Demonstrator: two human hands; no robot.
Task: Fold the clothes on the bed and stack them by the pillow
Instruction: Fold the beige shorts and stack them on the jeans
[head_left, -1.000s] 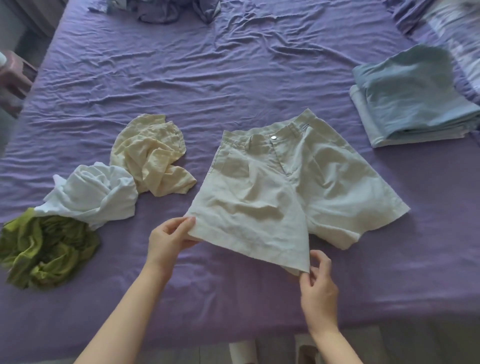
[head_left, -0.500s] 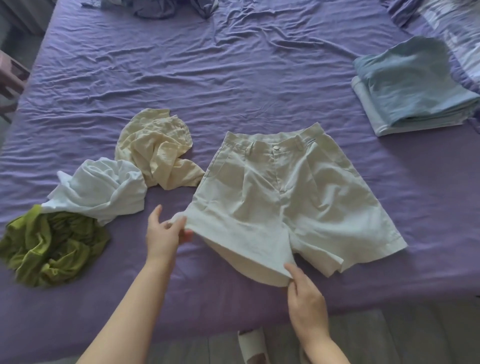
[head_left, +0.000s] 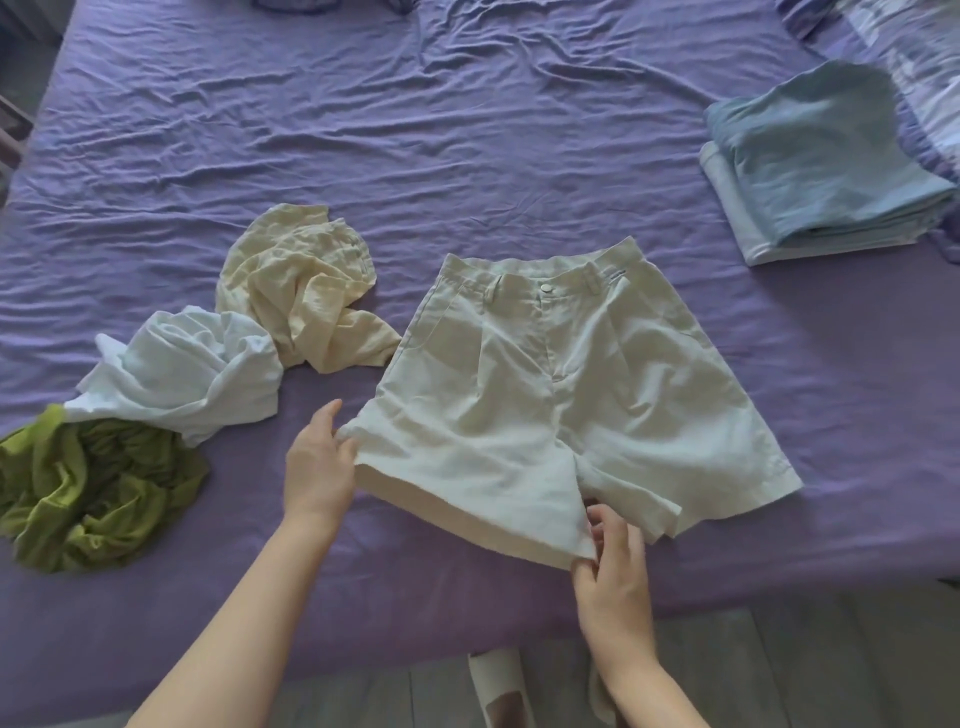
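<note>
A pair of pale beige shorts (head_left: 561, 395) lies front side up on the purple bed (head_left: 415, 156), slightly right of the frame's centre, waistband toward the top and the button visible at its middle. The left hand (head_left: 319, 462) grips the outer corner of the hem of the leg on the left of the frame, fingers tucked under the cloth. The right hand (head_left: 613, 566) pinches the inner corner of that same hem, at lower centre, so the hem edge is lifted a little off the sheet and shows its underside.

Left of the shorts lie three unfolded garments in a chain: a crumpled cream garment (head_left: 301, 301) just beside the shorts, a white garment (head_left: 182, 374) touching it lower left, and a green garment (head_left: 88, 488) at the left edge. At upper right, well apart from the shorts, sits a stack of folded light blue clothes (head_left: 821, 161), beside a patterned pillow (head_left: 924, 78) in the corner.
</note>
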